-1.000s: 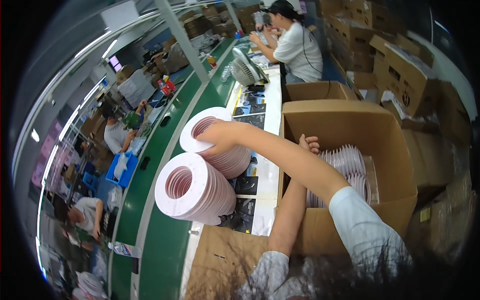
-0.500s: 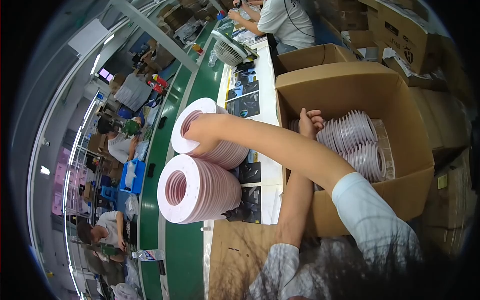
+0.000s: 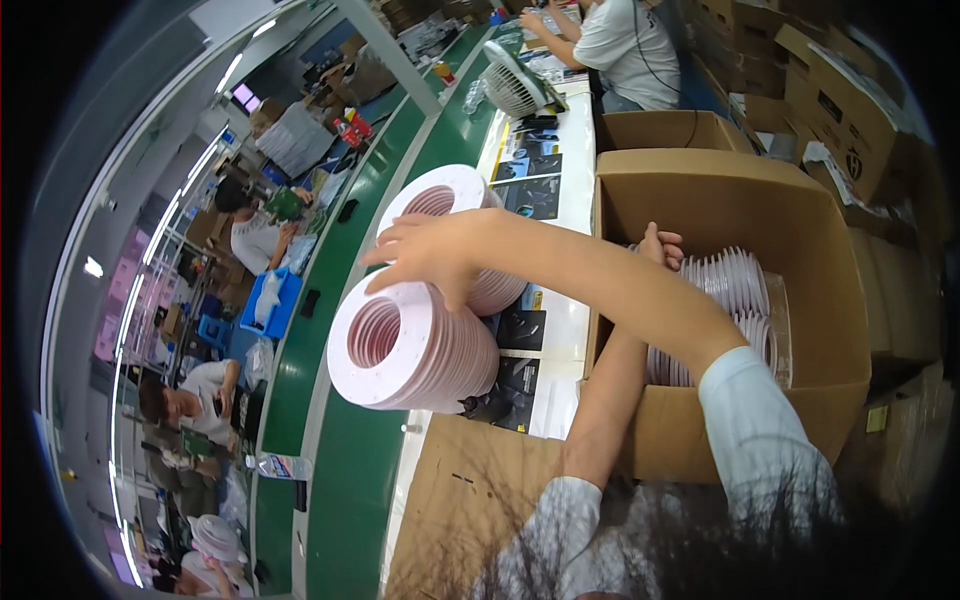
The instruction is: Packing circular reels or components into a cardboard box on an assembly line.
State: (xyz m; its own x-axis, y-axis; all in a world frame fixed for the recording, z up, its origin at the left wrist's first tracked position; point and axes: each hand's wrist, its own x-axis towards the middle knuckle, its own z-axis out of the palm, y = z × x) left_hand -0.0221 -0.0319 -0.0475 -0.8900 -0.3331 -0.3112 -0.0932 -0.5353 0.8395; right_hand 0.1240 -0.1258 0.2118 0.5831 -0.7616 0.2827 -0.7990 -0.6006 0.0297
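Observation:
Two stacks of flat pinkish-white rings, the far stack point(image 3: 438, 187) and the near stack point(image 3: 440, 355), stand side by side on the bench. My right arm crosses over my left. My right hand point(image 3: 435, 250) hangs over the place where the stacks meet, fingers spread, with nothing seen in it. My left hand point(image 3: 662, 246) is inside the open cardboard box point(image 3: 720, 185), beside more whitish rings point(image 3: 722, 280) lying in rows. Its fingers are loosely curled and apart, and no held thing shows. My right forearm hides part of the rings in the box.
A white fan point(image 3: 512, 82) stands farther up the bench. A green conveyor belt point(image 3: 350, 450) runs along the left, with a bottle point(image 3: 280, 467) on it. A cardboard sheet point(image 3: 470, 490) lies close to me. One co-worker point(image 3: 635, 55) sits beyond; others work across the belt.
My right hand has come out of the far stack's hole and moved nearer, over the near stack's edge, its fingers spreading. My left hand stays in the box. The whole view has shifted.

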